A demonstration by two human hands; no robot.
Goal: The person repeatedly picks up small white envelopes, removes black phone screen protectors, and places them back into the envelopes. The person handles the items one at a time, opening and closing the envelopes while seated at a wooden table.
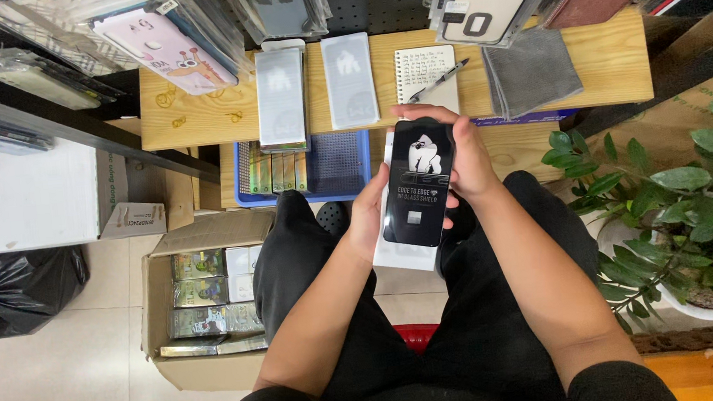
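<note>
A slim black box (419,187) with a white inner tray showing at its lower edge sits between both my hands above my lap. My left hand (367,217) grips its left side from below. My right hand (466,159) wraps over its top and right side. On the wooden shelf (613,62) in front lie two grey flat packs (281,94), a spiral notepad (423,63) with a pen (439,81) on it, and a grey cloth (531,70).
A blue tray (340,163) sits under the shelf. An open cardboard box (201,303) of small packs stands at my left knee, with a black bag (12,290) further left. A potted plant (696,194) stands at the right. Phone cases (168,49) hang above.
</note>
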